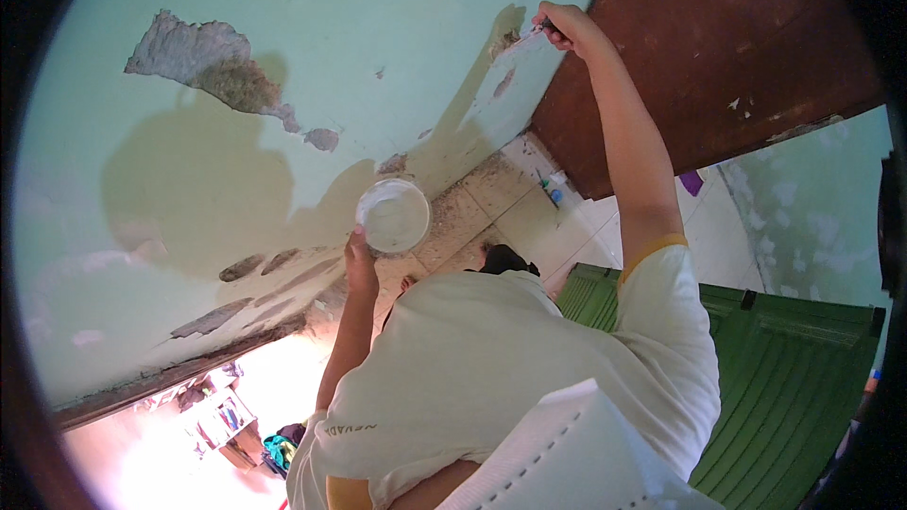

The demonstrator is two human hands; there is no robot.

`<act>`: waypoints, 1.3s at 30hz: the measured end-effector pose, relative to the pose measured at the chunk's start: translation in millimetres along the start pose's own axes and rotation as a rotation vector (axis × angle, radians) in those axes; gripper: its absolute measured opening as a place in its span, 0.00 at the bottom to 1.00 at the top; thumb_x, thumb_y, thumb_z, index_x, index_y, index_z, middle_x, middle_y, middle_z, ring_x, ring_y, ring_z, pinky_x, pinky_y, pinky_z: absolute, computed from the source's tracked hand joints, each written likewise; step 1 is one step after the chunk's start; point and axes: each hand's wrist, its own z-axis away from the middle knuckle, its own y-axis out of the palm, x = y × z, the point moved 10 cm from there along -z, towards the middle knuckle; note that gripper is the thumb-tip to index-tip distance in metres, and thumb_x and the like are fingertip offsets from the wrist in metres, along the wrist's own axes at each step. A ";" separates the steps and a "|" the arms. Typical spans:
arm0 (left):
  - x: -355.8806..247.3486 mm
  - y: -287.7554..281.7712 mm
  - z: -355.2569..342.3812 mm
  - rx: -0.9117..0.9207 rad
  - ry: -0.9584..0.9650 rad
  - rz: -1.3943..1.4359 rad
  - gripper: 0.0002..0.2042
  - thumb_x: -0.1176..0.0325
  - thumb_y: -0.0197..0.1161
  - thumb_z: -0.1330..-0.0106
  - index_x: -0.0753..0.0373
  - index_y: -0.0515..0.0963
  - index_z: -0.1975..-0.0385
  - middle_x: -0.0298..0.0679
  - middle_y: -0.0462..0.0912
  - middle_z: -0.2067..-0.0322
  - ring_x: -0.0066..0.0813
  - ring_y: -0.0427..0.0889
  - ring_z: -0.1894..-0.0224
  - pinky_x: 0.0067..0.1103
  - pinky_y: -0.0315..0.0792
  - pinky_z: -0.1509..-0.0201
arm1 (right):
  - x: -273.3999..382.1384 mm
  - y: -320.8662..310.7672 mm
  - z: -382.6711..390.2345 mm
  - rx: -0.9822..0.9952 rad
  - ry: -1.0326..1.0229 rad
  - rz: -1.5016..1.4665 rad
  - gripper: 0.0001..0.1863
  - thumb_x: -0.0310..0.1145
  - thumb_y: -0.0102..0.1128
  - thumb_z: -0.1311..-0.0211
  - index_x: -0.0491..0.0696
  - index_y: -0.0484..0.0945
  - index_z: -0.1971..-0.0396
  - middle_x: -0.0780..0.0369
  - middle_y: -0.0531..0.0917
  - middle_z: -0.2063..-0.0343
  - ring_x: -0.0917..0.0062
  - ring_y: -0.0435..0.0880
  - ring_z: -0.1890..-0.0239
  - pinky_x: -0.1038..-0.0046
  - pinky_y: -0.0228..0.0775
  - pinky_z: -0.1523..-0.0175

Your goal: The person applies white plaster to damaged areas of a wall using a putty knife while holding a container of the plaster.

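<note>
Left hand (359,263): gripping white tub (376,195); best held level.
Right hand (565,26): closed around tool (547,26), near wall's (331,19) right edge; light pressure advisable.

tub (426,219): smooth plastic | wall (350,28): peeling paint, rough patches (194,49) | shirt (472,345): matt cloth

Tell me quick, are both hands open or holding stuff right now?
Left hand: closed, holding a round whitish tub by its side.
Right hand: closed, holding a thin, dark-handled tool.
</note>
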 end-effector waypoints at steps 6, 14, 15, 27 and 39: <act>-5.7 1.1 11.1 -0.053 -0.034 0.025 0.37 0.41 0.48 0.31 0.73 0.63 0.38 0.49 0.70 0.42 0.39 0.71 0.40 0.31 0.65 0.37 | 22.7 13.2 -23.0 -0.026 -0.045 -0.141 0.13 0.38 0.52 0.45 0.42 0.71 0.75 0.63 0.69 0.87 0.83 0.58 0.91 0.78 0.46 0.86; -2.8 5.5 7.5 0.006 -0.034 0.040 0.35 0.43 0.47 0.29 0.73 0.63 0.38 0.48 0.70 0.42 0.38 0.71 0.40 0.31 0.66 0.38 | 38.5 20.1 -28.3 -0.111 -0.112 -0.178 0.17 0.40 0.53 0.42 0.43 0.69 0.83 0.63 0.67 0.88 0.79 0.62 0.89 0.74 0.52 0.84; -2.3 4.2 6.9 -0.005 -0.045 0.017 0.35 0.43 0.47 0.29 0.73 0.63 0.38 0.48 0.70 0.42 0.38 0.71 0.41 0.31 0.66 0.38 | 41.2 19.1 -24.0 -0.136 -0.124 -0.159 0.18 0.41 0.53 0.42 0.43 0.69 0.83 0.63 0.68 0.88 0.79 0.62 0.89 0.74 0.52 0.84; -1.7 10.2 -4.7 0.027 -0.025 0.001 0.35 0.42 0.47 0.30 0.72 0.66 0.40 0.47 0.74 0.45 0.36 0.72 0.42 0.30 0.67 0.39 | 54.2 -9.5 29.0 -0.160 -0.084 0.046 0.16 0.41 0.52 0.45 0.43 0.72 0.79 0.66 0.65 0.90 0.81 0.55 0.91 0.74 0.47 0.84; 8.1 -27.4 -1.7 -0.051 -0.067 -0.004 0.36 0.41 0.46 0.30 0.72 0.63 0.37 0.49 0.71 0.43 0.39 0.71 0.41 0.31 0.66 0.39 | 79.2 3.5 33.7 -0.151 -0.119 0.085 0.15 0.41 0.54 0.46 0.43 0.76 0.72 0.65 0.68 0.86 0.82 0.59 0.88 0.76 0.47 0.84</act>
